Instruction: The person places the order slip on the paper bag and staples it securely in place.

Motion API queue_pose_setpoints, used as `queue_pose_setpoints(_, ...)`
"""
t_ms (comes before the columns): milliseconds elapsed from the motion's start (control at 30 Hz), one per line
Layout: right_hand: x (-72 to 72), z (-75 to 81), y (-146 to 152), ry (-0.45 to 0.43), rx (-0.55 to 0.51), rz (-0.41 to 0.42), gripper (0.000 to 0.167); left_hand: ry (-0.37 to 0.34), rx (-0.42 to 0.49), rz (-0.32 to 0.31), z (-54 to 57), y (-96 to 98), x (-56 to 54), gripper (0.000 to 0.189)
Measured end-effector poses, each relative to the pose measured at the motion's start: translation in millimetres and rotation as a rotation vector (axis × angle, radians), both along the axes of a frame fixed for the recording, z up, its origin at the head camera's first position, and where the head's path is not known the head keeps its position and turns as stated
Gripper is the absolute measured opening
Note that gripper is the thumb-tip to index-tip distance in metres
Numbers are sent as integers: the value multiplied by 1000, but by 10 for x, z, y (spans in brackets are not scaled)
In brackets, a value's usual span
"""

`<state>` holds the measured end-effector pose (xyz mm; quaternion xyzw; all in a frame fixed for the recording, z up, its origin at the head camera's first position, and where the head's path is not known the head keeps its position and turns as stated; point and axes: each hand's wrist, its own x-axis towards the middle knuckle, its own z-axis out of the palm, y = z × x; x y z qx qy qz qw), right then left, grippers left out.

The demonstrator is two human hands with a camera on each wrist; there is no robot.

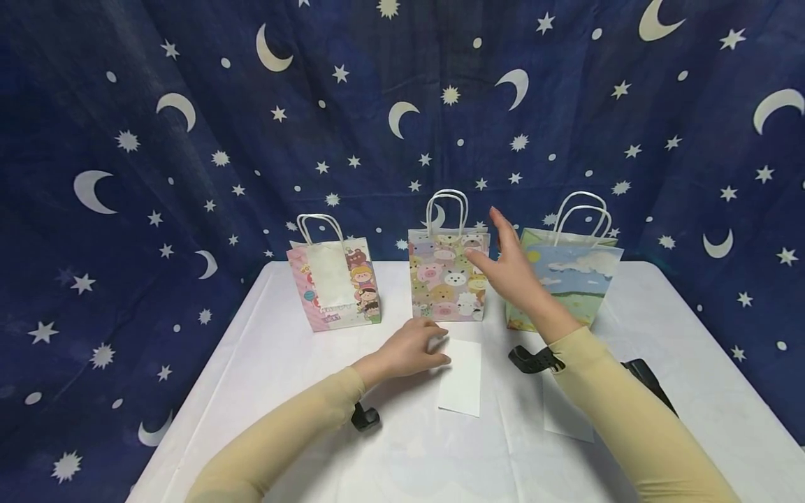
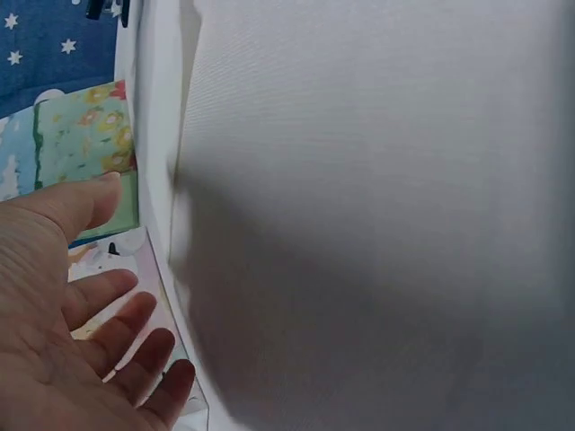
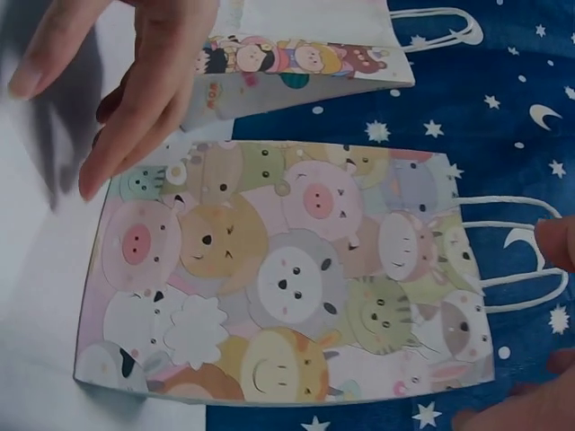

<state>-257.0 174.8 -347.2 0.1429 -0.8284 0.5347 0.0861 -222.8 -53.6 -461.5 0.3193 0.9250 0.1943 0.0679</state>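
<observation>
My left hand (image 1: 411,347) is low over the table, its loosely bent fingers at the left edge of a white paper card (image 1: 461,377). Nothing sits between its fingers in the left wrist view. Raised higher, my right hand (image 1: 508,269) has thumb and fingers spread apart, holding nothing. It overlaps the gap between a paper bag with cartoon animals (image 1: 443,276) and a blue-green landscape bag (image 1: 581,272). The animal bag stands upright with its white handles (image 3: 512,199) up; in the right wrist view, right-hand fingertips (image 3: 530,404) show beside those handles.
At the left stands a pink bag with cartoon children (image 1: 365,279), a white card (image 1: 332,274) against its front. Another white card (image 1: 569,416) lies partly hidden under my right forearm. A dark blue curtain (image 1: 352,140) with moons and stars hangs behind the white-covered table (image 1: 251,377).
</observation>
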Motion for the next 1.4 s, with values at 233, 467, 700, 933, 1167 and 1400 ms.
queue_pose_setpoints(233, -71, -75, -108, -21, -37, -44, 94, 42, -88, 51, -67, 63, -18, 58)
queue_pose_setpoints(467, -154, -137, -147, -28, -115, -61, 95, 104, -145, 70, -122, 154, -12, 65)
queue_pose_setpoints(700, -223, -154, -165, -77, -198, -59, 94, 139, -148, 96, -118, 195, 42, 64)
queue_pose_setpoints(933, -271, -167, -159, -106, -264, -76, 88, 118, -98, 102, -111, 200, 55, 53)
queue_pose_setpoints(1167, -252, -224, -145, -164, -221, -80, 83, 72, -81, 95, -115, 206, 40, 38)
queue_pose_setpoints(1400, -251, -297, -151, -168, -173, -100, 63, 81, -84, 86, -128, 220, 42, 36)
